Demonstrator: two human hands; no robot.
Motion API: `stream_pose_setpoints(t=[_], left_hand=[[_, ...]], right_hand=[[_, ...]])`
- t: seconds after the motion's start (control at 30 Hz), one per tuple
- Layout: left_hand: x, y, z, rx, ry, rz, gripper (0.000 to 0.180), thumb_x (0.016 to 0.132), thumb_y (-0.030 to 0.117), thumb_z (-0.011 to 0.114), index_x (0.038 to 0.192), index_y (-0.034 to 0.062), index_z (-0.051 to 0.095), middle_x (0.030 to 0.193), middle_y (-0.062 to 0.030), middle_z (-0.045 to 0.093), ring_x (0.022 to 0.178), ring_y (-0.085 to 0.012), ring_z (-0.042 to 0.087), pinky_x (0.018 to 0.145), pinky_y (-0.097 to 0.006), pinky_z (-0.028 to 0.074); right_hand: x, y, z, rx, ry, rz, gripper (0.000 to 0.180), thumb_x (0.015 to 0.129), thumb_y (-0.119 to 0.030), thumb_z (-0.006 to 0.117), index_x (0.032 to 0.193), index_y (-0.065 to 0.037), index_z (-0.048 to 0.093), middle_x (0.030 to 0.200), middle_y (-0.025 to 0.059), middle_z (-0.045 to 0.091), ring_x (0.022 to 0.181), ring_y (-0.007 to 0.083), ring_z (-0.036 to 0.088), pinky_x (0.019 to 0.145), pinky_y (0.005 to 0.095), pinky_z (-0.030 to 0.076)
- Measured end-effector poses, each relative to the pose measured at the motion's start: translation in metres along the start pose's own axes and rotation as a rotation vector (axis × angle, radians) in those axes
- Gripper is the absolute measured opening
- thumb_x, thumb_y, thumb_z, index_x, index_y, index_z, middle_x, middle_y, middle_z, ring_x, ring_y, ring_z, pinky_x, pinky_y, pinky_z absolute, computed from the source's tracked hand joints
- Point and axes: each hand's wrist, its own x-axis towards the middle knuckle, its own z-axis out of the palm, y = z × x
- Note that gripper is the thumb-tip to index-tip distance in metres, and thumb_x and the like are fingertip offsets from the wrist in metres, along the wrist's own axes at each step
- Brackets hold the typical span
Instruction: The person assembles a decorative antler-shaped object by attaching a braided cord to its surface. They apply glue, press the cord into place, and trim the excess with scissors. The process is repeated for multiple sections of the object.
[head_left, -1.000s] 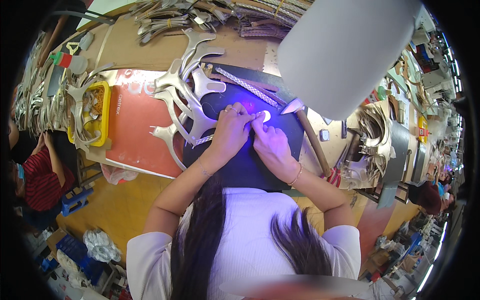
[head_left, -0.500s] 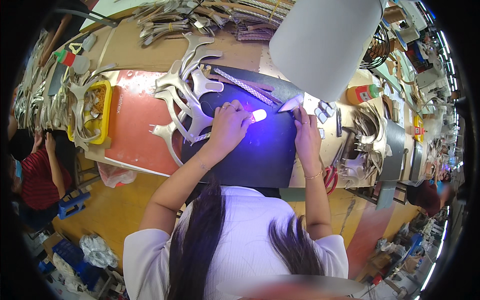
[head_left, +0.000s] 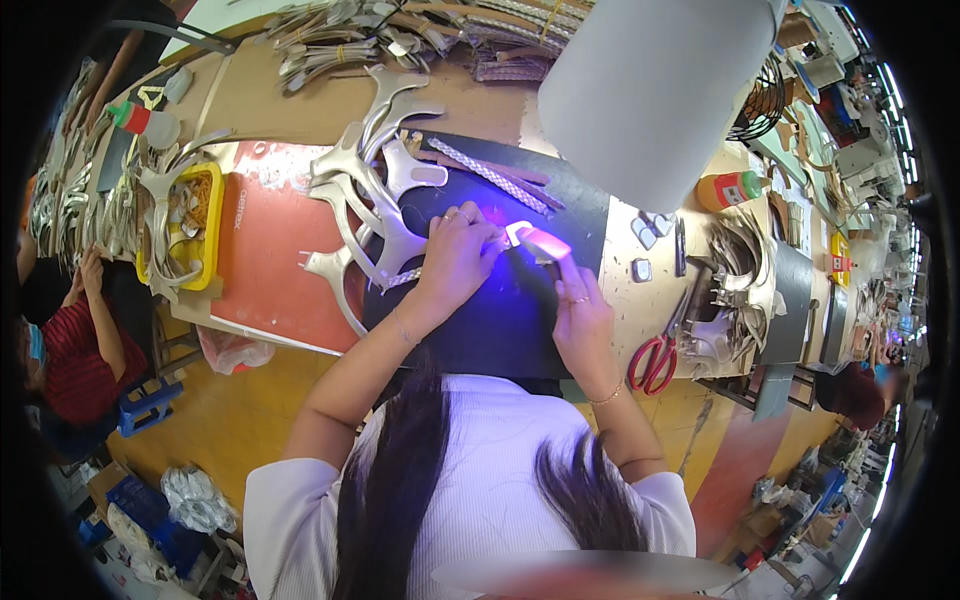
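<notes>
My left hand (head_left: 460, 252) is closed, fingertips pinched on the pale, brightly lit end of a strap. A braided length of this strap (head_left: 405, 277) comes out on the left side of the hand. My right hand (head_left: 585, 320) grips a small, flat, wedge-like pale tool (head_left: 545, 244); glare hides its exact kind. The tool's tip meets or nearly meets the lit strap end. Violet light falls on the black mat (head_left: 500, 330) below both hands. Silvery branching strap pieces (head_left: 390, 235) lie in a heap left of my left hand.
A big white lamp shade (head_left: 650, 100) hangs in front of me. Red-handled scissors (head_left: 653, 364), an orange bottle (head_left: 727, 190) and more strap pieces (head_left: 735, 285) are on the right. A yellow basket (head_left: 215, 225) and red board (head_left: 275, 250) lie left. Another person (head_left: 85, 350) works at far left.
My right hand has moved left and a little nearer, bringing the pale tool from the mat's right edge to the strap end. The left hand stays in place.
</notes>
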Motion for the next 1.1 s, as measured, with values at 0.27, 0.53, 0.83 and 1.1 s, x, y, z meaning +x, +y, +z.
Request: stream_pose_setpoints(t=[0.27,0.53,0.83,1.1], left_hand=[[-0.001,-0.003,0.003,-0.020,0.019,-0.009,0.014,0.081,0.016,0.074,0.093,0.0101,0.076,0.087,-0.0046,0.058,0.090,-0.0232,0.057,0.078,-0.038,0.037],[-0.001,-0.004,0.003,-0.093,0.065,-0.008,0.029,0.077,0.010,0.076,0.101,0.0071,0.060,0.090,-0.0065,0.060,0.089,-0.0254,0.059,0.078,-0.041,0.039],[0.000,-0.002,-0.007,-0.038,0.005,0.068,0.029,0.080,0.005,0.072,0.107,0.0074,0.060,0.096,-0.0072,0.064,0.096,-0.0262,0.061,0.084,-0.043,0.043],[-0.014,-0.050,-0.115,0.585,-0.269,0.556,0.051,0.082,0.010,0.064,0.133,0.0136,0.057,0.129,-0.0095,0.057,0.130,-0.0270,0.048,0.113,-0.046,0.035]], right_hand=[[0.011,-0.001,-0.013,-0.088,-0.139,0.019,0.054,0.091,-0.001,0.060,0.143,-0.013,0.051,0.087,0.0101,0.059,0.066,0.0282,0.062,0.057,0.0390,0.052],[0.022,-0.001,-0.004,-0.101,-0.223,0.017,0.054,0.091,0.000,0.059,0.144,-0.012,0.050,0.084,0.0118,0.057,0.065,0.0307,0.060,0.056,0.0405,0.050],[0.018,0.010,0.011,-0.127,-0.275,0.021,0.048,0.096,-0.008,0.055,0.144,-0.014,0.050,0.084,0.0129,0.059,0.065,0.0309,0.062,0.056,0.0408,0.051],[0.010,0.026,-0.007,0.170,-0.018,0.209,0.042,0.103,-0.008,0.049,0.145,-0.005,0.049,0.080,0.0087,0.062,0.058,0.0136,0.052,0.057,0.0280,0.047]])
